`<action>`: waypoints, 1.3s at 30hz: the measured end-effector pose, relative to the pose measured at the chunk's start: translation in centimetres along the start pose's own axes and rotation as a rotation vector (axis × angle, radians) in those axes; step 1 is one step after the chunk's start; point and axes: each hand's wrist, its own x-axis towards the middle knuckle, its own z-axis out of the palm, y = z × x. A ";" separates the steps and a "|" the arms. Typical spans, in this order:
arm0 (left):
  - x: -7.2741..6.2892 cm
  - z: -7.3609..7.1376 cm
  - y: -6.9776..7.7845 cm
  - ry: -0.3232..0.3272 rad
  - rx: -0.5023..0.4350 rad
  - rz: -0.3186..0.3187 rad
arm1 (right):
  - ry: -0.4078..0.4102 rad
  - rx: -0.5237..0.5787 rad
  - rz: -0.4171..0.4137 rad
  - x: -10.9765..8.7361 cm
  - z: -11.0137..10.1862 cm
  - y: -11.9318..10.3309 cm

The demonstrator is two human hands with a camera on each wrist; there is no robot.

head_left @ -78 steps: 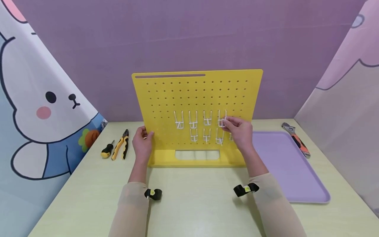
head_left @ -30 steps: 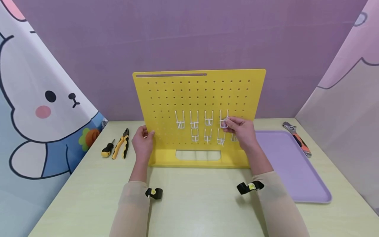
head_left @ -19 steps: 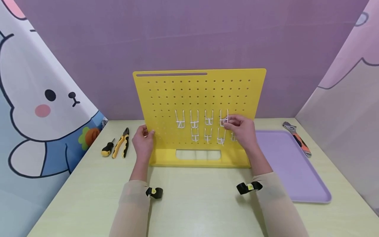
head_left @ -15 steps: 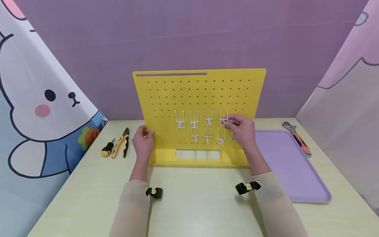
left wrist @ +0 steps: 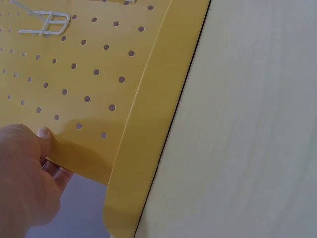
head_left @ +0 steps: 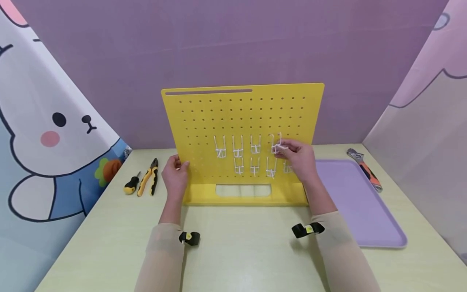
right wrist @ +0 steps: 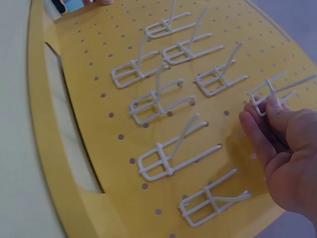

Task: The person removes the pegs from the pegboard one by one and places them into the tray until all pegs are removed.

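Left hand: thumb and fingers grasp the yellow pegboard by its left edge, presumably steadying it
Right hand: thumb and fingers pinch a white wire hook, likely for fine control
Pinched hook: right end of the upper row; whether its prongs sit in holes, I can't tell
Seven other hooks: hung in two rows
Combination pliers, screwdriver: left, apparently parked aside
Adjustable wrench: right, beside the lilac tray
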 end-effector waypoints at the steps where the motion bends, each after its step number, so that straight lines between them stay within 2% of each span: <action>1: 0.0 0.0 0.0 0.002 0.000 0.001 | -0.004 0.014 -0.007 -0.1 -0.1 -0.2; 3: 0.1 0.0 0.1 0.010 0.003 0.004 | -0.008 0.036 -0.012 -0.3 -0.3 -0.8; 8: 0.1 0.0 0.1 0.033 0.014 0.003 | -0.004 0.007 0.014 -0.9 -1.5 -1.6; 17: -0.1 0.0 0.0 0.027 0.023 -0.017 | -0.018 -0.115 0.099 -2.8 -4.7 -2.1; 27: -0.2 -0.2 -0.1 0.020 0.020 -0.016 | 0.031 -0.296 0.181 -4.3 -8.2 -2.3; 39: -0.2 -0.2 -0.1 0.010 0.009 -0.004 | 0.020 -0.267 0.256 -5.1 -10.4 -1.9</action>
